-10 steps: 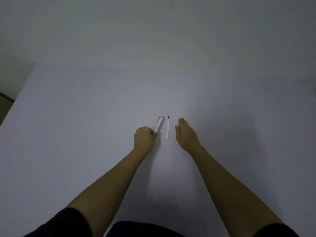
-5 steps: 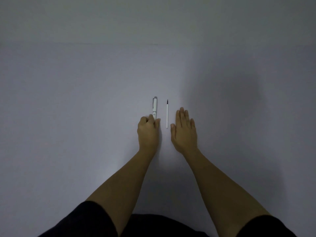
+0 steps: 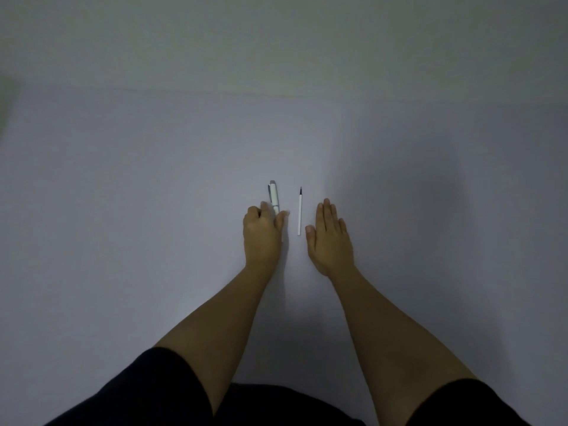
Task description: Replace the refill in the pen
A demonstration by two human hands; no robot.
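Pinching only the near end of the white plastic pen with its metal clip (image 3: pixel 274 196) in my left hand (image 3: pixel 262 233), I judge it could roll or pivot loose. My right hand (image 3: pixel 331 235) lies flat, fingers (image 3: pixel 326 210) empty, just beside the thin white refill with its dark tip (image 3: pixel 299 212), light enough to flick away; nothing else crowds the pale bench (image 3: pixel 153 195).

Pen straightened, right hand flattened

The pen (image 3: pixel 274 196) now lies nearly parallel to the refill (image 3: pixel 300 215) instead of slanting toward it; the right hand (image 3: pixel 330 238) has turned from edge-on to palm-down on the table (image 3: pixel 153 210).
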